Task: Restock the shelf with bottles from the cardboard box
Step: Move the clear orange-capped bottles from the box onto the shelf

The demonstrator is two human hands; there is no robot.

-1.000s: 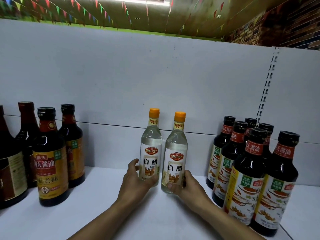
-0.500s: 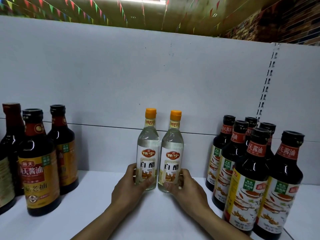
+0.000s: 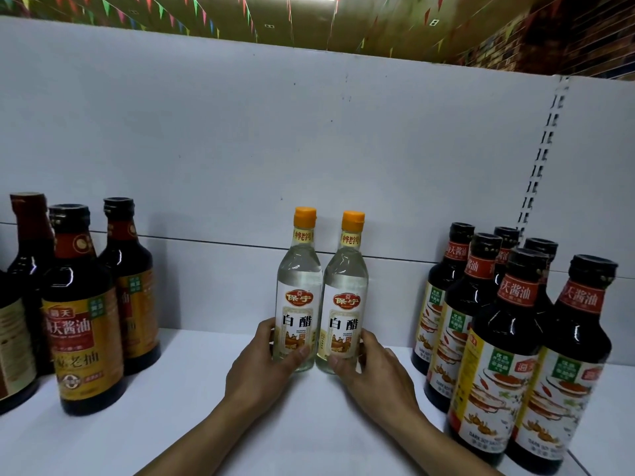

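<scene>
Vinegar bottles (image 3: pixel 298 297) side by side, fingers (image 3: pixel 268 329) around each.

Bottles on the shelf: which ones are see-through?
The two clear orange-capped bottles in the middle, gripped by the left hand and right hand. Other bottles are dark.

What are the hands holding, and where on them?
The left hand holds the left vinegar bottle, right hand the right vinegar bottle, both near the base.

to your left stand dark soy sauce bottles with gold labels (image 3: pixel 82 331); to your right, a cluster of dark bottles with red neck bands (image 3: pixel 505 341). above you, coloured bunting (image 3: pixel 159 10) crosses the ceiling (image 3: pixel 309 25), and a brick wall (image 3: pixel 584 36) shows at upper right.
</scene>
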